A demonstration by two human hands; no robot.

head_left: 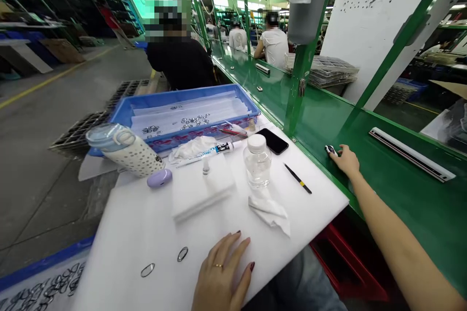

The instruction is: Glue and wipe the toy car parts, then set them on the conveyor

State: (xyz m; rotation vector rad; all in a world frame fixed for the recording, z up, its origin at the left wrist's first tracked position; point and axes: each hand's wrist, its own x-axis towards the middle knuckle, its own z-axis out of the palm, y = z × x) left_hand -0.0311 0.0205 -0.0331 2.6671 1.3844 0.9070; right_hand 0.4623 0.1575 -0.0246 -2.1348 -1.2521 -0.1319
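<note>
My left hand [224,272] lies on the white foam work surface [124,248], fingers stretched out and holding nothing. Two thin oval metal rings, one dark-rimmed [183,254] and one paler [148,270], lie flat to its left. Far to the right, my right hand [347,160] reaches over the green conveyor belt [394,204]. Its thumb and fingers close on a small black-and-white part [331,151], whose exact kind is too small to make out. A crumpled white tissue [272,211] and black tweezers [298,178] with a yellow band lie between the hands.
A clear bottle [257,163], a white foam block [202,189], a phone [273,141] and a spotted tumbler [127,150] stand or lie behind. Beyond is a blue tray [120,112] with oval rings. A long white bar [412,154] rests on the belt. A green post [297,87] rises beside it.
</note>
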